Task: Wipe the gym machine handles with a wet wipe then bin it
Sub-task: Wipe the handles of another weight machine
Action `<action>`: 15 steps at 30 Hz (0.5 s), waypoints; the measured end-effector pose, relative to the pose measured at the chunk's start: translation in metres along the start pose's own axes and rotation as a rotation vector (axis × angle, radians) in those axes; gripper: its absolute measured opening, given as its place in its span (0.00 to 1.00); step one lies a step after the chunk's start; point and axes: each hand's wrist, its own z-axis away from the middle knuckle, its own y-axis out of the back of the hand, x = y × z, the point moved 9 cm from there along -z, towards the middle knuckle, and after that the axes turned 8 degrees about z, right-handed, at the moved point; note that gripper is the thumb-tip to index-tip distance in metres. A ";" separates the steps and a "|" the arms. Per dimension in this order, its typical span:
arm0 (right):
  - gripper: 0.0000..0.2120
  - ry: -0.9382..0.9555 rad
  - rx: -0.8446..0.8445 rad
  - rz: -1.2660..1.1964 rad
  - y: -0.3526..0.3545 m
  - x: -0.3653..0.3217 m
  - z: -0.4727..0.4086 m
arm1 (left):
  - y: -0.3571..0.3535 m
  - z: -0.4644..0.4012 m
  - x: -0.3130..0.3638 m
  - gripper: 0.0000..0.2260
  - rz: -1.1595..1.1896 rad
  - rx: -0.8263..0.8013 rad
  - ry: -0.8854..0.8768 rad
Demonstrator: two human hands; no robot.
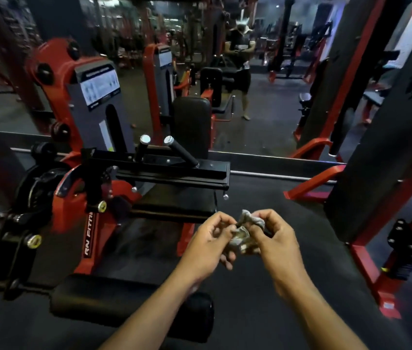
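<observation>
Step in hand: by my reading you are readying the wet wipe, opening or refolding it between both hands before it goes to the grips; whether any wiping is already done cannot be told.
Wipe: a crumpled grey-white wad, low and right of centre in the frame, held in the air above the dark floor.
Left hand: your thumb and first fingers pinch the wad's left edge; the other fingers are curled beneath.
Right hand: your fingers are curled round the wad's right side and grasp it from above.
Handles: the left handle and right handle stand in a V, black grips with chrome end caps, on the black bar of the red machine at mid-frame, well apart from your hands.
How to do it well: spread the wipe flat enough to wrap a grip fully, with a cleaner face turned outward.
Next move calls for: a reach up and left; wrap one grip, pull along its length, cap included.
Watch for: a tight wad will touch only a strip of each grip.
Bin: none in view.
</observation>
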 end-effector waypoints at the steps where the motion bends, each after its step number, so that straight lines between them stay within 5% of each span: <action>1: 0.10 -0.002 -0.039 0.001 0.004 0.004 -0.017 | -0.007 -0.014 -0.003 0.04 -0.035 0.017 0.002; 7: 0.10 -0.020 -0.199 -0.085 0.021 0.023 -0.123 | -0.025 -0.102 0.006 0.04 -0.264 0.155 -0.058; 15: 0.07 0.007 -0.339 -0.083 -0.021 0.038 -0.239 | 0.045 -0.176 -0.016 0.06 -0.165 0.522 -0.130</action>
